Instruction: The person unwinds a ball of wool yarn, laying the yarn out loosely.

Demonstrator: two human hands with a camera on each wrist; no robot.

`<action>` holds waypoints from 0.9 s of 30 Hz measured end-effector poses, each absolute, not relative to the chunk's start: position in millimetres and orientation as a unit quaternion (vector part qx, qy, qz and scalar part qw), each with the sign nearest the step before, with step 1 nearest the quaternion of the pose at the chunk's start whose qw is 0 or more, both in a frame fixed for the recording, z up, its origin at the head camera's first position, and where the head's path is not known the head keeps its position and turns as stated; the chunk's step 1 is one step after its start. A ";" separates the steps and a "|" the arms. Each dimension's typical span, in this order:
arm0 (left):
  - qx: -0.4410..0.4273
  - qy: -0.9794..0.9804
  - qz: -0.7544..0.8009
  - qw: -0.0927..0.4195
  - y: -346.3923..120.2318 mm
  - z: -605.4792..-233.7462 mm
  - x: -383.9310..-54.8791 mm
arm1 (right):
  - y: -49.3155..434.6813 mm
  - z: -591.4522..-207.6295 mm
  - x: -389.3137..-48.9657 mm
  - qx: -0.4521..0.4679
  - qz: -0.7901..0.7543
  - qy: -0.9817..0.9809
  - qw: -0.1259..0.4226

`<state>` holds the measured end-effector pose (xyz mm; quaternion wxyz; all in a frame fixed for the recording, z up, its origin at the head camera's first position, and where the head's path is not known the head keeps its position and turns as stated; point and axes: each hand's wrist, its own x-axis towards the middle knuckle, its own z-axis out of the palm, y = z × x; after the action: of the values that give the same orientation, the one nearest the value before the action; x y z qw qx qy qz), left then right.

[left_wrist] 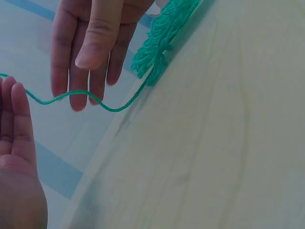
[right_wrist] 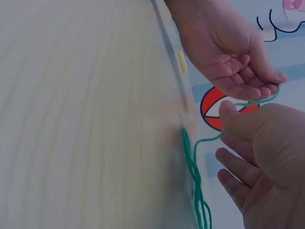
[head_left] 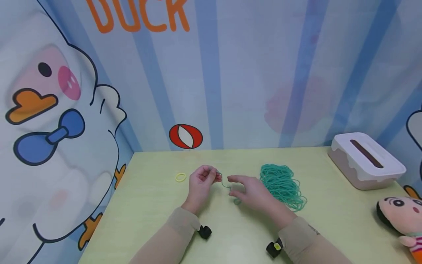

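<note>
Between thumb and fingertips, my left hand (head_left: 202,183) pinches the thin green yarn (left_wrist: 114,110). The strand sags from there past my right hand (head_left: 253,191) toward a loose teal-green yarn bundle (head_left: 280,185) lying on the table. My right hand hovers beside the strand, thumb and fingers parted. In the left wrist view the yarn crosses near the right fingertips (left_wrist: 78,102); whether they touch it I cannot tell. From the right wrist, both the left hand (right_wrist: 224,55) and the right hand (right_wrist: 274,152) show close together along the yarn.
A yellow ring (head_left: 180,181) lies left of my left hand on the pale table (head_left: 148,220). At the back right stands a white-and-beige tissue box (head_left: 359,172), with a soft doll (head_left: 400,214) near the right edge. A printed cloth (head_left: 237,73) backs the table.
</note>
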<state>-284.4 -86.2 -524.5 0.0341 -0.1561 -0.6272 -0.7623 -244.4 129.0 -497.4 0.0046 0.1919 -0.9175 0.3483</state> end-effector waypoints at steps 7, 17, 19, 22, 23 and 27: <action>-0.165 -0.616 -0.770 0.038 -83.3 -528.0 -285.5 | 114.1 -501.8 -246.9 0.173 0.337 -0.925 0.031; -0.157 -0.632 -0.759 0.029 -82.5 -524.6 -284.8 | 152.4 -460.9 -230.4 0.162 0.303 -0.935 0.089; -0.158 -0.638 -0.754 0.017 -82.9 -525.4 -284.8 | 165.3 -454.6 -223.7 0.162 0.298 -0.935 0.107; -0.160 -0.649 -0.744 -0.002 -83.5 -526.3 -284.6 | 186.6 -448.8 -212.7 0.156 0.290 -0.936 0.122; -0.161 -0.653 -0.740 -0.007 -83.7 -526.5 -284.5 | 194.4 -448.0 -209.3 0.154 0.286 -0.937 0.126; -0.165 -0.662 -0.731 -0.017 -84.2 -526.3 -284.2 | 225.9 -449.3 -197.9 0.144 0.261 -0.945 0.135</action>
<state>-284.2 -84.2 -526.3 -0.0165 -0.1653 -0.6616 -0.7312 -197.9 225.9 -449.3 0.1346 0.1442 -0.9449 0.2613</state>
